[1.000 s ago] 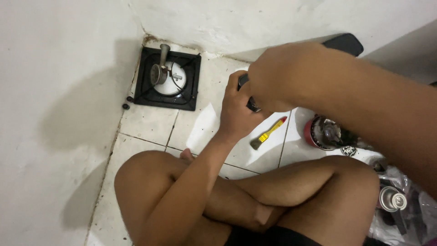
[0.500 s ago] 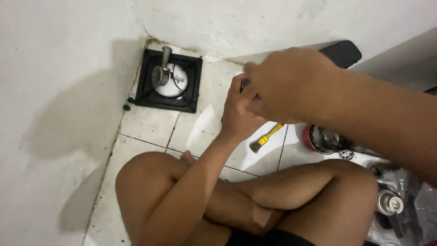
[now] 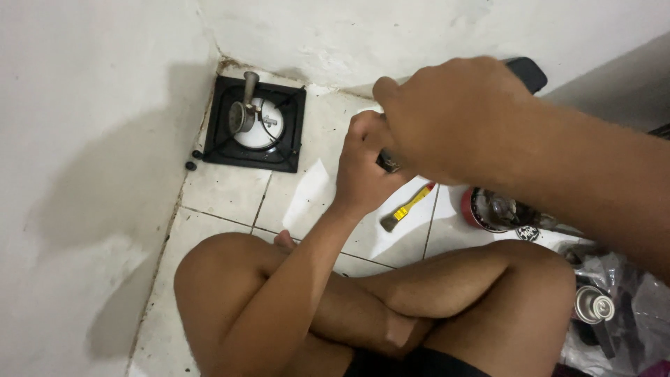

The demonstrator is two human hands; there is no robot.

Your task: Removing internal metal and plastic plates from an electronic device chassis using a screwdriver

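My left hand (image 3: pixel 363 167) and my right hand (image 3: pixel 453 115) are raised together over the tiled floor, both closed around a small dark object (image 3: pixel 387 162) that is mostly hidden between them. I cannot tell what the object is. A yellow-handled screwdriver (image 3: pixel 408 207) lies on the tile just below the hands. I sit cross-legged, my knees (image 3: pixel 216 269) under the forearms.
A black square stove frame with a round burner part (image 3: pixel 257 124) sits in the wall corner, two small black knobs (image 3: pixel 193 160) beside it. A red round tin of parts (image 3: pixel 488 209), a metal canister (image 3: pixel 593 305) and plastic bags lie at right. A dark flat object (image 3: pixel 527 72) lies behind.
Both hands stayed together on the dark object, the right hand shifting slightly over the left. The view drifted a little.
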